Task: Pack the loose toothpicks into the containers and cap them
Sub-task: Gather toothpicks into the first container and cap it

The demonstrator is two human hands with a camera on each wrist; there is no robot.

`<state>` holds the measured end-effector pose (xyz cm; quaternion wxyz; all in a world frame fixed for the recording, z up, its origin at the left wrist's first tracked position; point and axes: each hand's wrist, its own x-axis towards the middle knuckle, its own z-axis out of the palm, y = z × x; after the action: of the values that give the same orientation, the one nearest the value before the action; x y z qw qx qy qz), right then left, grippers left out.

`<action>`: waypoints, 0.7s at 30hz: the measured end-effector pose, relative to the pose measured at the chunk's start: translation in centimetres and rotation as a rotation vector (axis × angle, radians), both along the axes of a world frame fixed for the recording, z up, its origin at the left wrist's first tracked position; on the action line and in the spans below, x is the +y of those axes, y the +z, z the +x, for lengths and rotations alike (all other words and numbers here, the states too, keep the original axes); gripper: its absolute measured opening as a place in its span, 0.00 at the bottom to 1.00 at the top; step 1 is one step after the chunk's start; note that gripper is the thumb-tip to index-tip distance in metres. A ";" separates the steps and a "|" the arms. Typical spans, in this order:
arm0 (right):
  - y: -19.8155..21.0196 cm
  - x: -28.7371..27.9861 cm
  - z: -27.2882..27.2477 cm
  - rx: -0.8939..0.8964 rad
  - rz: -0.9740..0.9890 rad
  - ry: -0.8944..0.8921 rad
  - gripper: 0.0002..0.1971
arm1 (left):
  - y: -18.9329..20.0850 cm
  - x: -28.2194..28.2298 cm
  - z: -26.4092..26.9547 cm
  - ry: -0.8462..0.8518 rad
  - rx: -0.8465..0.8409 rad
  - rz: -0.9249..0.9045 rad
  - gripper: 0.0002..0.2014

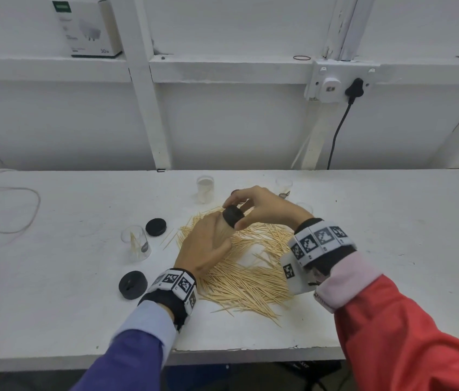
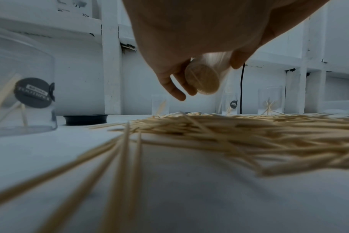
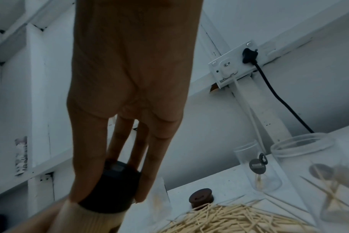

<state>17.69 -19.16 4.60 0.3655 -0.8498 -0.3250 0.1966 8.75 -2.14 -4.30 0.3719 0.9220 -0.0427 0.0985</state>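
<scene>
My left hand (image 1: 207, 244) grips a clear container packed with toothpicks, tilted over the pile; its round base (image 2: 202, 81) shows in the left wrist view, below the palm. A black cap (image 1: 232, 217) sits on the container's top end. My right hand (image 1: 262, 207) pinches that cap with thumb and fingers, which lie along the cap (image 3: 114, 186) in the right wrist view. The container's body (image 3: 98, 220) is mostly covered by my left hand. A wide pile of loose toothpicks (image 1: 251, 269) is spread on the white table (image 1: 392, 249) under both hands.
An open container (image 1: 135, 244) with a few toothpicks stands left of the pile; two black caps (image 1: 155, 227) (image 1: 133, 285) lie near it. More clear containers (image 1: 205, 189) (image 1: 284, 187) stand behind. A black cable (image 1: 335, 136) hangs from the wall socket. Thin cables (image 1: 11, 210) lie far left.
</scene>
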 end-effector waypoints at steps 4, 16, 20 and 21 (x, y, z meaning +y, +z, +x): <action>0.0 -0.1 0.3 0.044 0.009 0.076 0.25 | 0.0 -0.2 0.0 -0.039 0.033 0.001 0.25; -1.9 0.8 -0.6 -0.008 -0.315 -0.217 0.37 | 0.4 -0.3 0.0 -0.055 0.017 0.102 0.23; -1.8 0.3 0.1 0.051 -0.220 -0.218 0.31 | 0.6 -0.4 0.0 -0.019 0.023 0.073 0.22; -1.6 0.1 0.5 0.096 -0.143 -0.171 0.25 | 0.6 -0.4 0.0 0.007 0.028 0.057 0.21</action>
<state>18.14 -19.03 2.98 0.3346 -0.8878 -0.2187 0.2281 8.78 -2.55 -3.71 0.3455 0.9338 -0.0369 0.0856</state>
